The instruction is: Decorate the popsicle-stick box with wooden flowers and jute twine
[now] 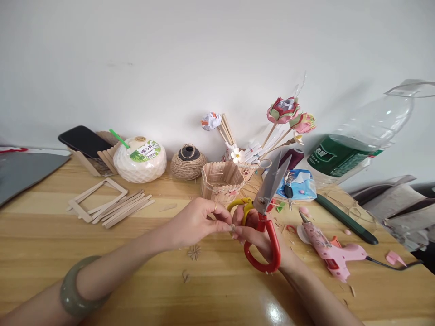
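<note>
My left hand (204, 219) is closed in a pinch above the table, its thumb and fingertips on a small tan piece (232, 227), too small to name. My right hand (260, 233) meets it there, thumb tip at the same piece. A pair of scissors (267, 217) with one red and one yellow handle hangs on my right hand, blades pointing up and slightly apart. Below my left hand lies a small flower shape of tan loops (194, 252), with a small curled scrap (185, 276) nearer me. Just beyond my hands stands a small basket of wooden sticks (222, 190).
Craft sticks (125, 208), a white coconut (139, 160) and a twine ball (188, 163) are at left and back. Paper flowers (283, 110) stand behind. A pink glue gun (331, 251), its cord, a dark green bar (346, 219) and a large bottle (360, 136) occupy the right.
</note>
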